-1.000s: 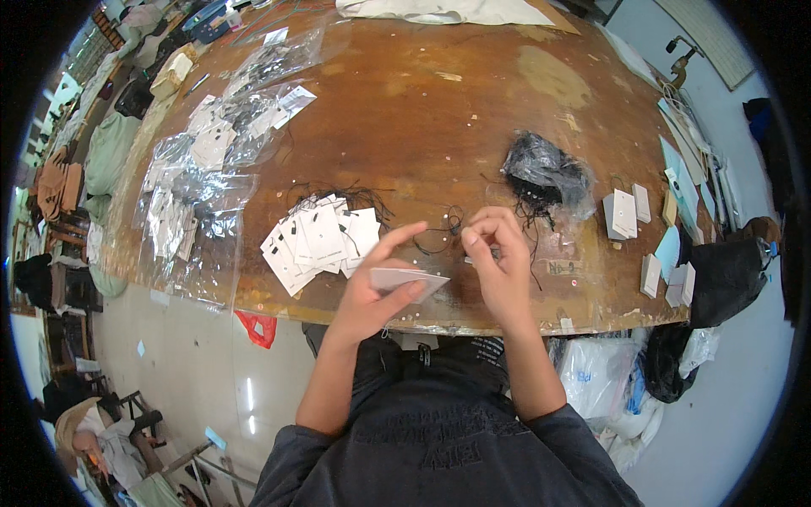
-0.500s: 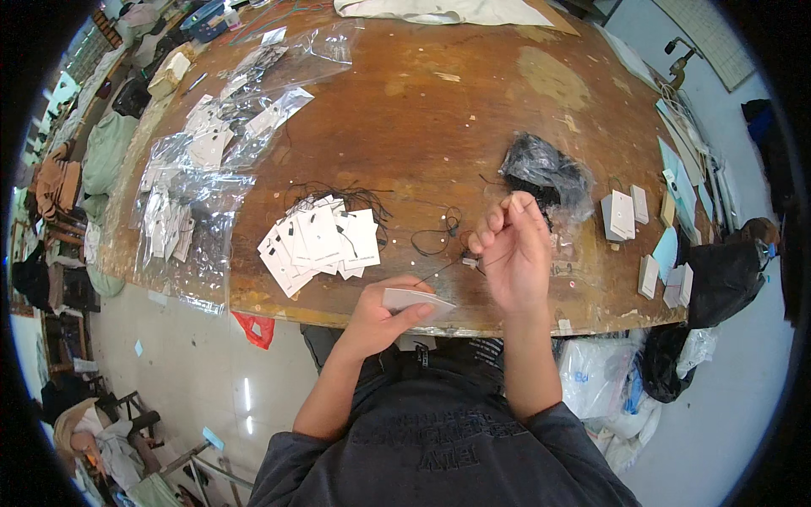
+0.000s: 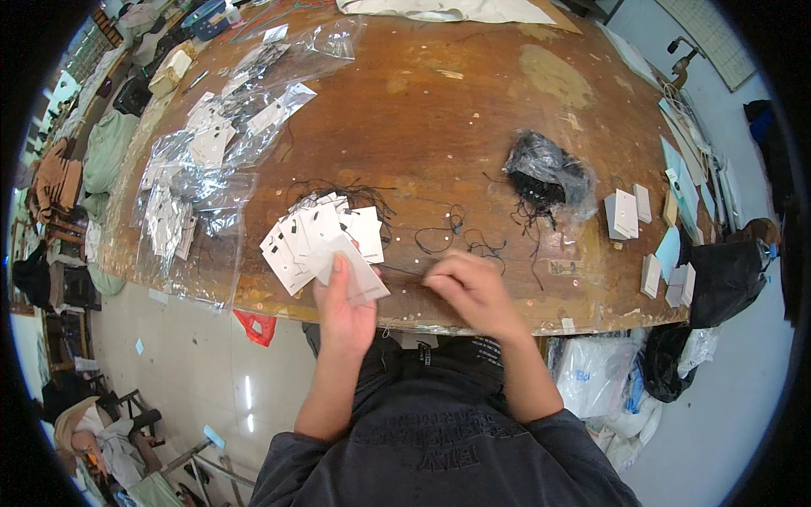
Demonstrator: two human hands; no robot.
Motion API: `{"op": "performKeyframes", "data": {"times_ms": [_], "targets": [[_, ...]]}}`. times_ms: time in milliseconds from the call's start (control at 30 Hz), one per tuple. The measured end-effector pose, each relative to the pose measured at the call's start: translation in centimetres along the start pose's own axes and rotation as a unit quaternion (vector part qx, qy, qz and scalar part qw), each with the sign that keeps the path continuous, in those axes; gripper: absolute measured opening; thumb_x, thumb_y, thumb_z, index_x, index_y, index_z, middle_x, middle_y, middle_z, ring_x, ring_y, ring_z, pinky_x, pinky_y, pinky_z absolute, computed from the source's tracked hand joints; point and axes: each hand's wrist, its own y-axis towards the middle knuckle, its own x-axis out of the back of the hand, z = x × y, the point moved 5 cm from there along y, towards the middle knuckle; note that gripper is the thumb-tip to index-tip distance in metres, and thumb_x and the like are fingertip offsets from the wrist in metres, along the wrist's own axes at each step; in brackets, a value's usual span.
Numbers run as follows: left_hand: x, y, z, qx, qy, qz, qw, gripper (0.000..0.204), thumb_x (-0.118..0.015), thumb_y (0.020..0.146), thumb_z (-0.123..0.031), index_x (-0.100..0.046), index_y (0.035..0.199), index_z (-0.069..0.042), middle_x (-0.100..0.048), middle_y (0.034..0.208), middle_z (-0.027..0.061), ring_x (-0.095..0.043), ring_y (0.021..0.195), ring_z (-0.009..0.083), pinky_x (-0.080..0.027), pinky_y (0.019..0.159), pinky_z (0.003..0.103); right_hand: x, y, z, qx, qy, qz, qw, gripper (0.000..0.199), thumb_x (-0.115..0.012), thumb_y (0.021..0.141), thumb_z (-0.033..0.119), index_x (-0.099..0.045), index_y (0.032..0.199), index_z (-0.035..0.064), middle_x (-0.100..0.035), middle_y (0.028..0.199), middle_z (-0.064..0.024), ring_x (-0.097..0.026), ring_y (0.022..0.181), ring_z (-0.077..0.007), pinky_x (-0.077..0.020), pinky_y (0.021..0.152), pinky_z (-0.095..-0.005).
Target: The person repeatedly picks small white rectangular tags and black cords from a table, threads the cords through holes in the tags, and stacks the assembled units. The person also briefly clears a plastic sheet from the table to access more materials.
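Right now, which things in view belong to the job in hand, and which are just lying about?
Likely the job's: white card in left hand, fanned cards, bagged black cords.
Apparently lying about: red bag, blue container, black sack.

Table (image 3: 397, 110), near edge, left of centre: a spread of cards (image 3: 317, 226), with cords (image 3: 359, 196) behind it; the left hand (image 3: 348, 319), bearing one card (image 3: 355, 275), overlaps its front. Farther left: bags (image 3: 226, 221) holding cards (image 3: 160, 221), reaching toward the back. Right of the spread: loose cords (image 3: 457, 221), the right hand (image 3: 473, 291) before them. Behind and right of these: a bag of cords (image 3: 549, 165). Right margin: card stacks (image 3: 623, 215). Far edge: a sheet (image 3: 439, 8).
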Motion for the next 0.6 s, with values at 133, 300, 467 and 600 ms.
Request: {"op": "performKeyframes", "data": {"times_ms": [133, 300, 467, 600], "targets": [[-0.3, 0.0, -0.6, -0.043, 0.111, -0.028, 0.993, 0.035, -0.058, 0.095, -0.014, -0.048, 0.126, -0.002, -0.060, 0.116, 0.0084, -0.062, 0.101, 0.0191, -0.052, 0.086, 0.036, 2.8, -0.4, -1.5, -0.010, 0.427, -0.201, 0.882, 0.015, -0.062, 0.090, 0.013, -0.058, 0.080, 0.0033, -0.055, 0.075, -0.0050, -0.057, 0.071, -0.0180, -0.0470, 0.068, -0.0321], [-1.6, -0.8, 1.3, -0.042, 0.267, 0.002, 0.963, 0.034, -0.060, 0.094, -0.015, -0.052, 0.123, 0.001, -0.061, 0.115, 0.0084, -0.059, 0.102, 0.0160, -0.047, 0.090, 0.033, 0.7, 0.0, -0.7, -0.145, 0.419, -0.161, 0.882, 0.014, -0.061, 0.091, 0.011, -0.055, 0.081, 0.0054, -0.052, 0.072, 0.0007, -0.050, 0.064, -0.0092, -0.0414, 0.060, -0.0245], [-2.4, -1.3, 0.9, -0.143, 0.342, 0.027, 0.929, 0.024, -0.063, 0.093, -0.013, -0.062, 0.109, 0.005, -0.065, 0.099, 0.0044, -0.057, 0.089, 0.0092, -0.046, 0.079, 0.025, -1.7, 0.2, 0.5, -0.155, 0.163, -0.138, 0.965, 0.008, -0.058, 0.094, 0.007, -0.059, 0.097, -0.0012, -0.066, 0.083, -0.0021, -0.058, 0.072, -0.0067, -0.0473, 0.065, -0.0218], [-2.4, -1.6, 0.7, -0.165, 0.347, 0.016, 0.923, 0.023, -0.064, 0.092, -0.011, -0.062, 0.109, 0.004, -0.065, 0.096, 0.0034, -0.057, 0.085, 0.0084, -0.047, 0.076, 0.024, -2.2, 0.2, 0.3, -0.167, 0.077, -0.133, 0.974, 0.008, -0.058, 0.094, 0.005, -0.059, 0.098, -0.0014, -0.068, 0.091, -0.0073, -0.062, 0.081, -0.0107, -0.0501, 0.071, -0.0246]]}}
